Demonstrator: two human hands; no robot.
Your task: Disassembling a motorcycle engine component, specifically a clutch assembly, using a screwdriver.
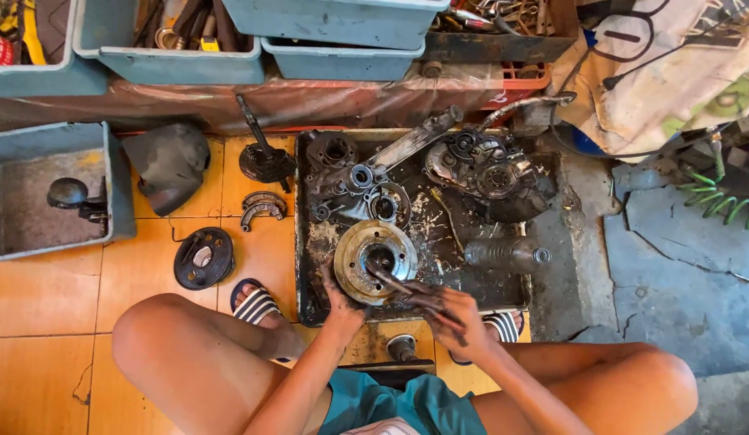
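Note:
I squat over a black, oily metal tray [306, 242] on the floor. A round metal drum part [374, 256] lies at its near edge. My left hand [340, 304] grips the drum's near left rim. My right hand [444, 312] holds a dark thin tool [397, 283] whose tip reaches into the drum's centre hole. Behind the drum lie a greasy engine case with a long arm [373, 179] and a second engine case half [487, 173]. A clear plastic bottle [505, 254] lies on its side at the tray's right.
Left of the tray on the orange tiles lie a black round plate [202, 258], brake shoes [263, 208], a shaft with a disc [264, 157] and a dark cover [169, 165]. Blue-grey bins [48, 189] with tools stand left and behind. A green coiled hose [717, 200] lies right.

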